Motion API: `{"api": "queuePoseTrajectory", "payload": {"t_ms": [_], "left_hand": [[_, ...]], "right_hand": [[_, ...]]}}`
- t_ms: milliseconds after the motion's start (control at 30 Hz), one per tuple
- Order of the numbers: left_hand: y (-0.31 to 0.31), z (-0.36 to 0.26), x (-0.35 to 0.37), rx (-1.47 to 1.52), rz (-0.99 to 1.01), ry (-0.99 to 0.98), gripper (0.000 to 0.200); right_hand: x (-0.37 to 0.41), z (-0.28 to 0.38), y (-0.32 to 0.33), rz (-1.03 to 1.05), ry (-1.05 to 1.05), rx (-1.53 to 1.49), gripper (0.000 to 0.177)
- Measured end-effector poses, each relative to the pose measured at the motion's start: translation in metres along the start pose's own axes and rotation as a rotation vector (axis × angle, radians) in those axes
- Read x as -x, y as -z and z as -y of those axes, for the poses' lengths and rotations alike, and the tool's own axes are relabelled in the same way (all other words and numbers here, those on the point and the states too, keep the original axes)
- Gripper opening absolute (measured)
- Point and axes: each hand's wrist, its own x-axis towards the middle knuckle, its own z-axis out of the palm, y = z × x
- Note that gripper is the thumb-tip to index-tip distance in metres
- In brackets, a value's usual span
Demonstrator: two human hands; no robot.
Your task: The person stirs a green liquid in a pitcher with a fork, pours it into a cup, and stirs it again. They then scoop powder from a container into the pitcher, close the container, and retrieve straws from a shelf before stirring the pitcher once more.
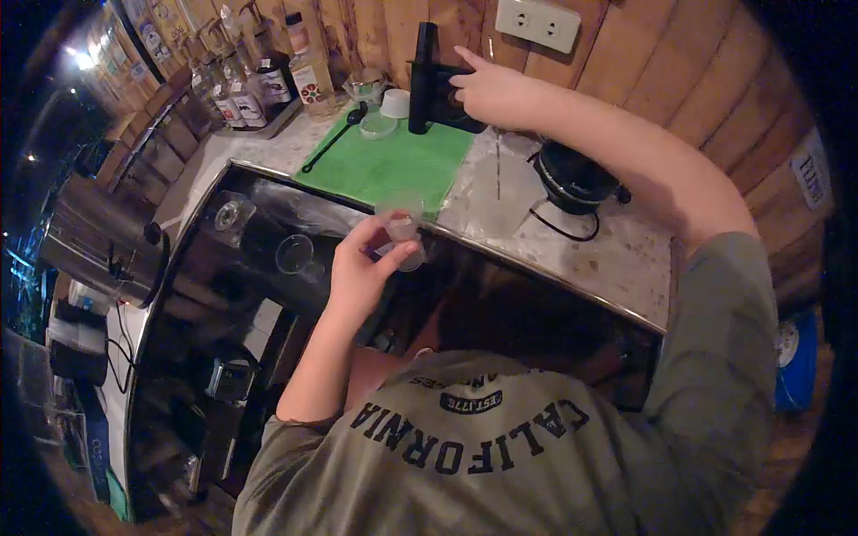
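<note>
— In the head view, what is being held by the left hand (362, 268)?
— A small clear cup (402, 228) is being grasped between thumb and fingers. It is being kept above the front edge of the counter (617, 255), just before the green mat (393, 165).
— And the right hand (492, 89)?
— It is being rested against the black machine (429, 80) behind the mat. Whether the machine is being gripped cannot be told. A black spoon (335, 138) is lying at the mat's left edge
</note>
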Motion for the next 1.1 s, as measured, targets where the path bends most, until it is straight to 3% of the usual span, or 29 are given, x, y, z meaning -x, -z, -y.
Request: {"api": "queuePoseTrajectory", "payload": {"t_ms": [33,67,167,267,500,667,733,833,933,1100], "left_hand": [[0.005,0.002,-0.002,-0.019,-0.006,0.015,0.039],[0.010,0.003,-0.004,-0.036,-0.011,0.027,0.039],[0.015,0.014,-0.015,-0.004,-0.010,-0.022,0.039],[0.015,0.020,-0.033,-0.078,0.031,-0.061,0.039],[-0.006,0.036,-0.080,0.111,0.158,-0.225,0.037],[-0.021,0.036,-0.111,-0.125,0.212,-0.432,0.037],[-0.027,0.032,-0.118,-0.260,0.201,-0.477,0.038],[-0.034,0.035,-0.133,-0.376,0.197,-0.574,0.039],[-0.038,0.022,-0.138,-0.480,0.239,-0.599,0.039],[-0.044,0.001,-0.138,-0.529,0.294,-0.610,0.038]], "right_hand": [[-0.004,-0.002,0.000,0.099,0.001,-0.001,0.009],[-0.003,-0.006,-0.012,-0.049,0.038,0.011,0.008],[0.008,-0.013,0.013,0.150,-0.018,-0.138,0.008],[0.046,-0.020,0.045,0.086,-0.141,-0.068,0.008],[0.171,0.013,0.092,0.090,-0.682,-0.280,0.013],[0.242,0.084,0.091,0.054,-1.230,-0.520,0.017],[0.275,0.123,0.052,-0.194,-1.289,-0.671,0.017],[0.282,0.172,0.037,-0.356,-1.534,-0.989,0.016],[0.268,0.198,0.054,-0.476,-1.662,-1.176,0.017],[0.259,0.219,0.054,-0.468,-1.717,-1.216,0.018]]}}
